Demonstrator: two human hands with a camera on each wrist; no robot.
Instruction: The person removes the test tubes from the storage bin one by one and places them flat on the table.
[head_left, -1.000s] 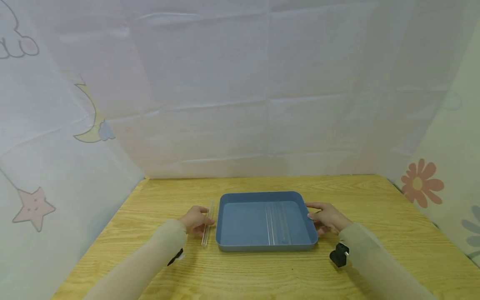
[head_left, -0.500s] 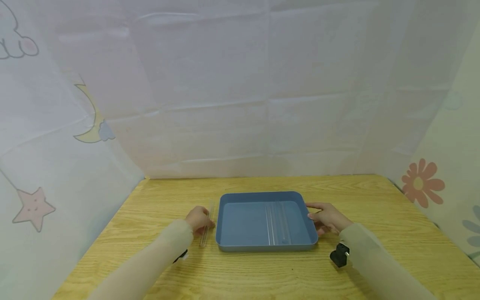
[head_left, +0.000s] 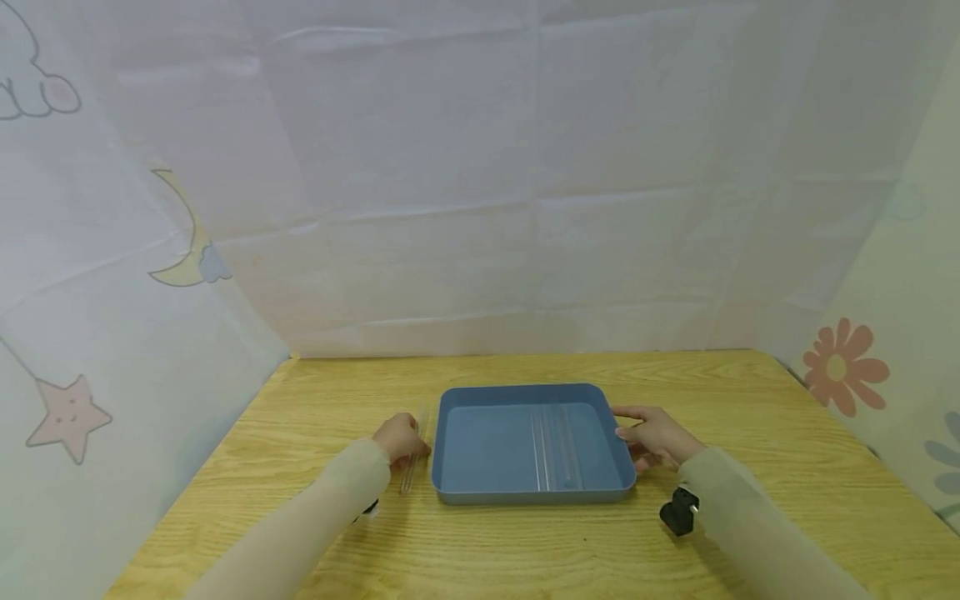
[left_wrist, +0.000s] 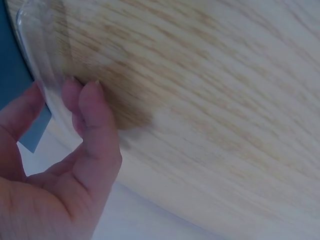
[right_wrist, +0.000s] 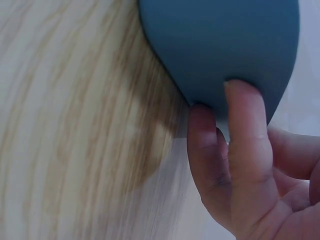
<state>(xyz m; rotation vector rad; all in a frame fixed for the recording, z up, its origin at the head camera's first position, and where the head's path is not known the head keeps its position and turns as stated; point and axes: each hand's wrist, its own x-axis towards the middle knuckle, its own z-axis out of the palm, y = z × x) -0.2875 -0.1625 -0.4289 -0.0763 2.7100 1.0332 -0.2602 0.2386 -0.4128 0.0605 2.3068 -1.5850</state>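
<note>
A blue rectangular tray (head_left: 487, 497) lies on the table between the hands, with several long clear tubes (head_left: 544, 450) side by side in its right half. My left hand (head_left: 399, 437) is just left of the tray, low over the wood. Its thumb and fingertips pinch a clear tube (left_wrist: 37, 50), which runs alongside the tray's left wall. In the head view that tube (head_left: 409, 477) is partly hidden by the hand. My right hand (head_left: 656, 435) rests against the tray's right side. In the right wrist view its fingertips (right_wrist: 245, 95) touch the outer wall, loosely extended.
The wooden table (head_left: 495, 550) ends at a pale cloth backdrop (head_left: 487, 275) behind it. Printed cloth also hangs along the left and right sides. A black wrist device (head_left: 679, 511) sits under the right sleeve.
My left hand has shifted slightly right, and its tube has tilted and moved a little with it. The right hand and the tray have stayed put.
</note>
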